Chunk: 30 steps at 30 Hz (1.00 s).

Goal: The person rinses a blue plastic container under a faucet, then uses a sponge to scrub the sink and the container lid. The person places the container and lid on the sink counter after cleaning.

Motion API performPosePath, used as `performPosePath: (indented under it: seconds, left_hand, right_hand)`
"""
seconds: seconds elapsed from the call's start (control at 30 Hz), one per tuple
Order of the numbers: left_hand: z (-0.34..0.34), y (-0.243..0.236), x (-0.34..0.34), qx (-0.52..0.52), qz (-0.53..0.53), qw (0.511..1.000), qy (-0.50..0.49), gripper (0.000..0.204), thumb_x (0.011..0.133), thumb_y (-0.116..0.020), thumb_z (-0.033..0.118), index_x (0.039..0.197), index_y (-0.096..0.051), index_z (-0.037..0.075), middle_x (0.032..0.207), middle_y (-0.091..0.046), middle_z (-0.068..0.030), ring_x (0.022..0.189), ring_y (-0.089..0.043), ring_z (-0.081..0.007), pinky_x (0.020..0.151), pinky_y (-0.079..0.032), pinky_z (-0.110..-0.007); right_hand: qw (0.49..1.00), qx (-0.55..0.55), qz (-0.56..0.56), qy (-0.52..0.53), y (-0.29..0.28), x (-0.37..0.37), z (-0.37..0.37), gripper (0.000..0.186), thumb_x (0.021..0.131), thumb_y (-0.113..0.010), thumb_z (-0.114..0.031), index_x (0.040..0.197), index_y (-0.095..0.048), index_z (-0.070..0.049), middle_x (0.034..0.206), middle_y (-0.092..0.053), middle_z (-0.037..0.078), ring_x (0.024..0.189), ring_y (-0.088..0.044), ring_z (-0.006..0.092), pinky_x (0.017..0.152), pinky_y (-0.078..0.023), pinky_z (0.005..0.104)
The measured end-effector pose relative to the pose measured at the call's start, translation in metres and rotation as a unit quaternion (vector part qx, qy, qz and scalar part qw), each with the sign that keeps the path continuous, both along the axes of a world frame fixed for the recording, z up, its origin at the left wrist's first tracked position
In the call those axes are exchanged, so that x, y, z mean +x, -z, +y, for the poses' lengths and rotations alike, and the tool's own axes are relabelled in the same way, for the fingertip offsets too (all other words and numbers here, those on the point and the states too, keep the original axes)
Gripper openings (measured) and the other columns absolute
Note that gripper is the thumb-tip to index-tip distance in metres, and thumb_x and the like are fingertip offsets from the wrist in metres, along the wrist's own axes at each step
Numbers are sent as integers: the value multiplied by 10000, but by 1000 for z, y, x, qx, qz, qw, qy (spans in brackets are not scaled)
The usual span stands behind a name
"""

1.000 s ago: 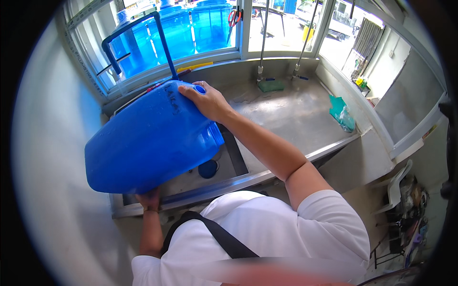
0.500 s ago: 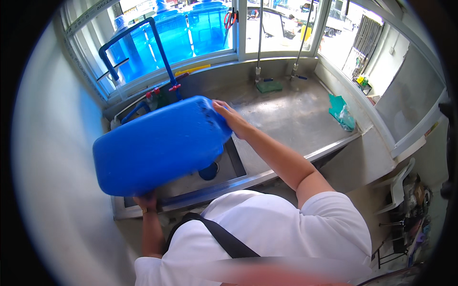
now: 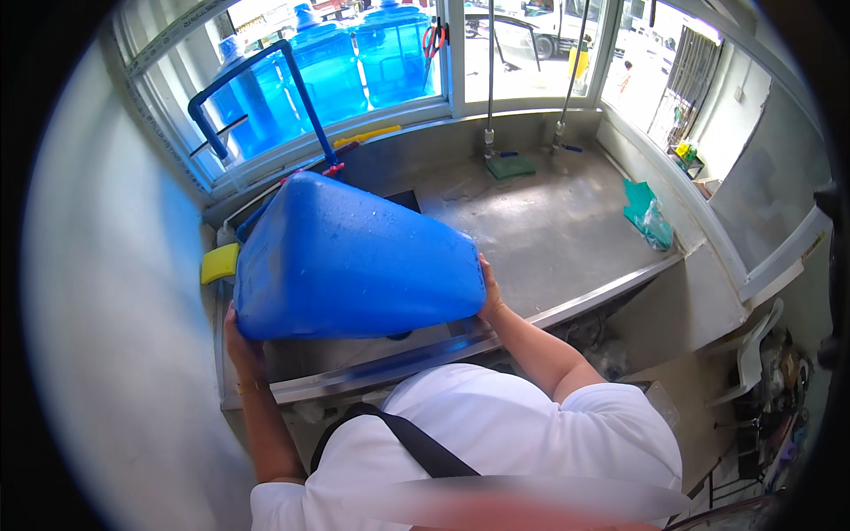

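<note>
A large blue plastic jerrycan point(image 3: 354, 261), wet with droplets, is held on its side over the steel sink point(image 3: 372, 358). My left hand point(image 3: 242, 341) grips its lower left corner, its fingers partly hidden behind it. My right hand point(image 3: 487, 283) holds its right end, with the fingertips out of sight. Just left of the jerrycan is a yellow object point(image 3: 219, 264), perhaps a sponge. Behind it rise blue pipes point(image 3: 305, 106) with a red valve point(image 3: 334, 168).
A steel drainboard point(image 3: 540, 230) extends right, with a green pad point(image 3: 510, 166) under taps point(image 3: 558, 142) and teal plastic point(image 3: 645, 212) by its edge. Blue water bottles point(image 3: 394, 62) stand beyond the window. A white chair point(image 3: 751, 354) is at lower right.
The jerrycan has been turned, its right end swinging down and rightward. My right hand moved toward me, my left hand slightly up and left. The yellow object has come into sight.
</note>
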<state>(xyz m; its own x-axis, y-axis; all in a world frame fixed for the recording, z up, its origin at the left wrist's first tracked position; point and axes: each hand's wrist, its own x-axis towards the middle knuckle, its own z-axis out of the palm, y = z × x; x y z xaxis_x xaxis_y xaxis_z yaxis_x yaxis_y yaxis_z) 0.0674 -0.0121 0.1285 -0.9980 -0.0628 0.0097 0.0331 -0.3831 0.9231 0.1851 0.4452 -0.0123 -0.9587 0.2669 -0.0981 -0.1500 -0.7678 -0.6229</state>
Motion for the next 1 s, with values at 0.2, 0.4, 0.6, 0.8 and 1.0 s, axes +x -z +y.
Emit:
performPosePath:
  seconds: [0.2,0.4,0.6,0.8,1.0]
  left_hand:
    - [-3,3,-3,82,-59,994,49,474,1015,-480,422,1305,-556,55,1297,-591,-119,1166,-588,-231,956,-505,-388]
    - [0,8,1,14,-10,1000,14,454,1011,-527,424,1277,-557,58,1289,-583,-122,1177,-583,-228,986,-490,-397]
    - [-24,16,-5,2,-75,989,125,533,1009,-495,477,1323,-536,48,1295,-580,-115,1182,-578,-230,970,-503,-398]
    - [-57,71,-27,-25,-192,971,141,532,1026,-411,477,1368,-512,82,1316,-578,-107,1180,-576,-240,968,-506,-412]
    - [-91,130,-26,115,-61,983,127,534,1018,-436,476,1372,-502,81,1287,-603,-77,1125,-596,-238,933,-532,-418]
  right_hand:
    - [997,47,-26,62,18,0,8,720,957,-513,-589,1447,-450,-64,1381,-541,96,1234,-533,200,1058,-429,339]
    - [993,106,-14,52,13,4,4,721,957,-500,-602,1412,-486,-43,1332,-578,110,1185,-567,189,1024,-455,320]
    - [994,107,-11,-6,10,6,6,705,957,-497,-602,1345,-553,-17,1269,-618,125,1138,-596,181,992,-473,304]
    - [986,126,-106,-19,-26,-19,-3,591,970,-514,-528,1287,-585,-34,1217,-632,114,1079,-615,176,936,-493,300]
    - [964,230,134,2,-123,-63,5,535,948,-574,-463,1227,-580,-7,1100,-615,62,1005,-569,117,923,-452,258]
